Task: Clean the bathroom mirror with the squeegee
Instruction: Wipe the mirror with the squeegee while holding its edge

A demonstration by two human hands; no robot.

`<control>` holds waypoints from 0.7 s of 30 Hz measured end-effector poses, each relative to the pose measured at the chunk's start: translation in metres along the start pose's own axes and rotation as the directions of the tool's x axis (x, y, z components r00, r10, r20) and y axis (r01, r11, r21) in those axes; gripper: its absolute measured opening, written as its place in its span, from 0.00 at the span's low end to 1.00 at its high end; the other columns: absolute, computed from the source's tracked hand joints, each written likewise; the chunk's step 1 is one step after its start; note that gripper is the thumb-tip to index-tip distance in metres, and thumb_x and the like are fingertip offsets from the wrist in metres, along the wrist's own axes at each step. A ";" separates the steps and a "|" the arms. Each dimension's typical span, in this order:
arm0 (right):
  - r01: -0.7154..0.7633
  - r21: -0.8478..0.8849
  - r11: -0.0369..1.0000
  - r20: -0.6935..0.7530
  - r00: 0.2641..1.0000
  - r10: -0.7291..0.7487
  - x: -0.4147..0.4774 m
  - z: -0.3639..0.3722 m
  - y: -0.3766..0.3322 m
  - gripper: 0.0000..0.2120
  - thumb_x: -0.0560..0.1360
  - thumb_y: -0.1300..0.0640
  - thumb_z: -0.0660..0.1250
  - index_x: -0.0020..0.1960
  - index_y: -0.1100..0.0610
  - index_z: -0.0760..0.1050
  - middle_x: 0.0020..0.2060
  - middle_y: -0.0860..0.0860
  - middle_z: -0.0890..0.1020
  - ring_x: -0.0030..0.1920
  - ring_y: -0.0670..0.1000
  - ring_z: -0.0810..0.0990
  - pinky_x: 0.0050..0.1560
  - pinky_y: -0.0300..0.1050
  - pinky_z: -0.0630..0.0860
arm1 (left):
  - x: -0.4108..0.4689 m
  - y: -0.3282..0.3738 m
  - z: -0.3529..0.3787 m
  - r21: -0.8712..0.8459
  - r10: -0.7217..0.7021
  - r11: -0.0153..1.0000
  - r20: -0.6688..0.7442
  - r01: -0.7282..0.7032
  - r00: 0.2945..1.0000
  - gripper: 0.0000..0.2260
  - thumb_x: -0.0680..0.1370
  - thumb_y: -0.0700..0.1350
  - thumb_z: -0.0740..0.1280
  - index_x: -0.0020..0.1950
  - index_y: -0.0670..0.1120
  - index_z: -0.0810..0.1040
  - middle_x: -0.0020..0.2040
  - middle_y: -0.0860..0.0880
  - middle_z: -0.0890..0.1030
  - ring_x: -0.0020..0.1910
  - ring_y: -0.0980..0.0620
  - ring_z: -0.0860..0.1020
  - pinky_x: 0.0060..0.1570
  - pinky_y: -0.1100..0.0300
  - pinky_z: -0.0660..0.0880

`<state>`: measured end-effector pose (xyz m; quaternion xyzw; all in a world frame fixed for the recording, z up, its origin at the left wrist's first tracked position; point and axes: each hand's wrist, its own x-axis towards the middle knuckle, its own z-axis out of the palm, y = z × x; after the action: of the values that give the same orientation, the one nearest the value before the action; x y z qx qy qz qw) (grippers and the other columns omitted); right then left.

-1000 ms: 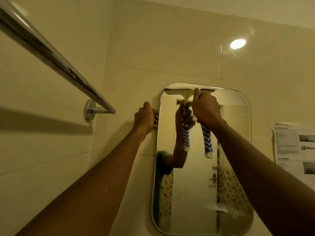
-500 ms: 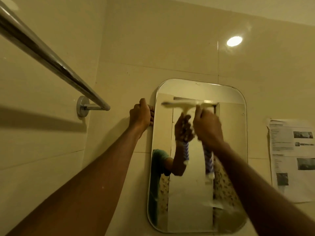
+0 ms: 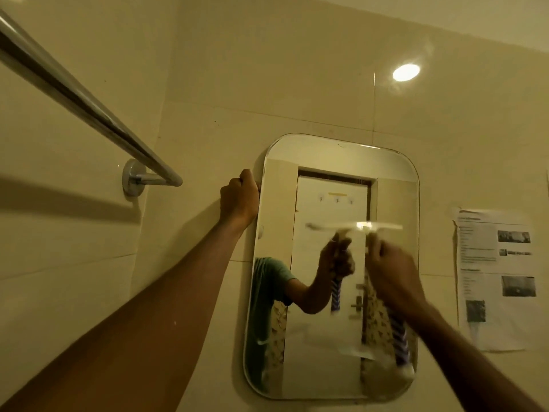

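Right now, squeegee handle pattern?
Blue-and-white chevron stripes on the squeegee handle, below the right hand; head view, slightly blurred.

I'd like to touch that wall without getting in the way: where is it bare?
Bare tile lies above the mirror, and between mirror and paper notice. Crowded: the left hand grips the mirror's left edge near the towel bar; the right hand works the squeegee.

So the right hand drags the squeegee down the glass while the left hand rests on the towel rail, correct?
Not quite. The head view shows the left hand gripping the left edge of the mirror, not the towel rail, which sits apart, further left. The rest holds: the right hand holds the squeegee against the glass.
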<state>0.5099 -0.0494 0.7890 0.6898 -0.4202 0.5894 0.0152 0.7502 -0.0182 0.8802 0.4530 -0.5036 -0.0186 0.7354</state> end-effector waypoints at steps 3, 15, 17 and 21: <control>-0.034 0.024 0.999 -0.131 0.991 0.037 0.076 -0.034 -0.025 0.23 0.84 0.47 0.49 0.41 0.60 0.73 0.29 0.53 0.75 0.25 0.50 0.74 0.26 0.47 0.77 | -0.003 -0.002 0.003 0.003 0.012 1.000 -0.030 -0.012 0.999 0.25 0.78 0.52 0.48 0.45 0.37 0.79 0.43 0.36 0.82 0.43 0.37 0.81 0.49 0.41 0.79; -0.137 0.045 0.989 -0.018 0.990 0.138 -0.011 -0.010 0.027 0.22 0.84 0.48 0.49 0.42 0.60 0.73 0.28 0.51 0.75 0.24 0.46 0.73 0.23 0.37 0.67 | -0.010 -0.004 0.011 0.175 0.083 0.983 -0.153 -0.056 0.985 0.21 0.83 0.46 0.50 0.32 0.44 0.68 0.31 0.49 0.70 0.30 0.54 0.69 0.34 0.58 0.66; -0.105 0.044 0.994 -0.005 0.994 0.105 0.017 -0.028 0.011 0.22 0.84 0.49 0.50 0.39 0.58 0.72 0.27 0.51 0.74 0.23 0.46 0.71 0.21 0.37 0.66 | -0.008 -0.005 0.013 0.217 0.101 0.974 -0.159 -0.065 0.982 0.22 0.83 0.47 0.49 0.32 0.43 0.69 0.30 0.49 0.71 0.29 0.54 0.69 0.34 0.58 0.66; -0.012 0.026 1.000 -0.124 0.992 0.015 0.107 -0.060 -0.020 0.23 0.84 0.47 0.49 0.38 0.57 0.72 0.30 0.53 0.76 0.25 0.49 0.74 0.25 0.41 0.70 | -0.006 -0.007 0.015 0.255 0.116 0.964 -0.158 -0.073 0.981 0.25 0.83 0.51 0.50 0.33 0.40 0.73 0.29 0.47 0.73 0.29 0.52 0.71 0.35 0.59 0.68</control>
<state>0.4681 -0.0658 0.9053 0.6490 -0.4155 0.6366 0.0286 0.7385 -0.0295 0.8719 0.5166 -0.4579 0.1190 0.7137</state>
